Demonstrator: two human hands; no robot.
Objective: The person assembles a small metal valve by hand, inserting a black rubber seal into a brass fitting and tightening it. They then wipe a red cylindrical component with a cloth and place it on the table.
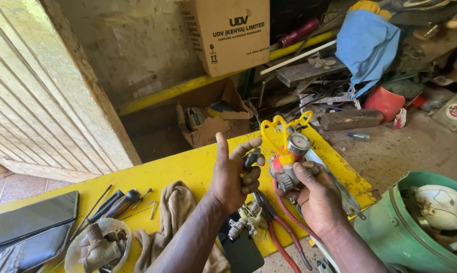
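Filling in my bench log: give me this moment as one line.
left hand: holds small dark fitting | right hand: grips gauge regulator | below: yellow table

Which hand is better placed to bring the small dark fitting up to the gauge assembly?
Left. The left hand already pinches the small dark fitting beside the gauge assembly, which the right hand is busy gripping.

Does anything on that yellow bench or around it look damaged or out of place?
Yes. The cardboard box on the floor behind the yellow bench is torn open, its flaps ragged and sagging. The floor beyond it is strewn with a wood block, a blue cloth and scattered metal bits. Things on the bench itself look merely cluttered.
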